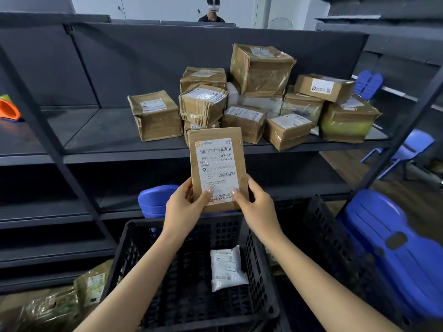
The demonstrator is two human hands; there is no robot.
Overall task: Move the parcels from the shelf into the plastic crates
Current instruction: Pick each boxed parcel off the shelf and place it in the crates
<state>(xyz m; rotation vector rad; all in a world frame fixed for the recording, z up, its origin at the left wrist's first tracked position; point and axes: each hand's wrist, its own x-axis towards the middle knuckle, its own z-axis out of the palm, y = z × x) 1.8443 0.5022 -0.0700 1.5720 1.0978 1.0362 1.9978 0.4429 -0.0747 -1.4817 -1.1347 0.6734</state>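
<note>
Parcel (217, 168): flat cardboard mailer, label toward the camera, held upright at centre frame, above the far rim of the black plastic crate (141, 225) at 6 o'clock. Left grip (184, 207) pinches its lower left edge and right grip (257, 204) its lower right edge, thumbs on the label. A white poly mailer (226, 269) lies in the crate toward 5 o'clock.

Judgement: lower the parcel, tip it flat and lay it on bare crate floor toward 7 o'clock, letting go low rather than dropping it. More cardboard boxes (247, 121) stand on the shelf (96, 130) at 1 o'clock.
</note>
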